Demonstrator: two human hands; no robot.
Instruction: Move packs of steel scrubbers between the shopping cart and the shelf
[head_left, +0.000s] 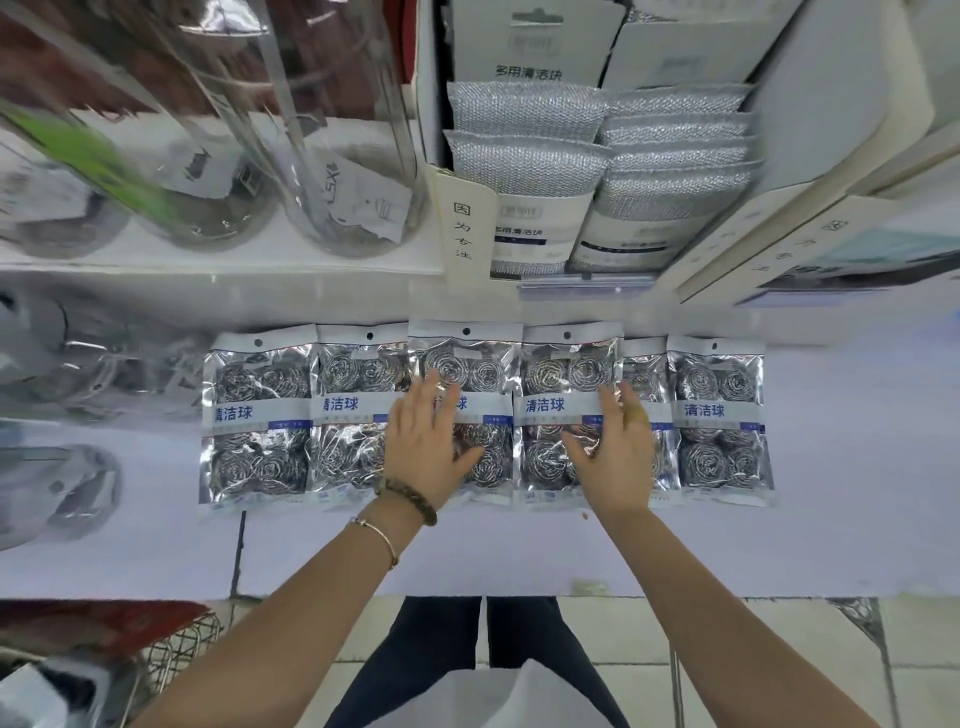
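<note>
Row of scrubber packs (260, 415) flat on the shelf (857, 467), long axes running away from the fingers. Left hand (423, 447) lies flat on the third pack (485, 364), fingers straight. Right hand (618, 452) is spread over the fourth pack (558, 374)'s right edge, gripping nothing. Fifth pack (641, 364) is half hidden beyond the right fingers. Wire basket (182, 649) is cut off, probably the cart.

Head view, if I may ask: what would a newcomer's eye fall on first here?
Six shiny scrubber packs lie side by side in a row across the middle of the white shelf. The left hand and right hand lie on the packs at the centre of the row. Silver cleaning pads are stacked at upper right, and clear glass jars stand at upper left.
</note>
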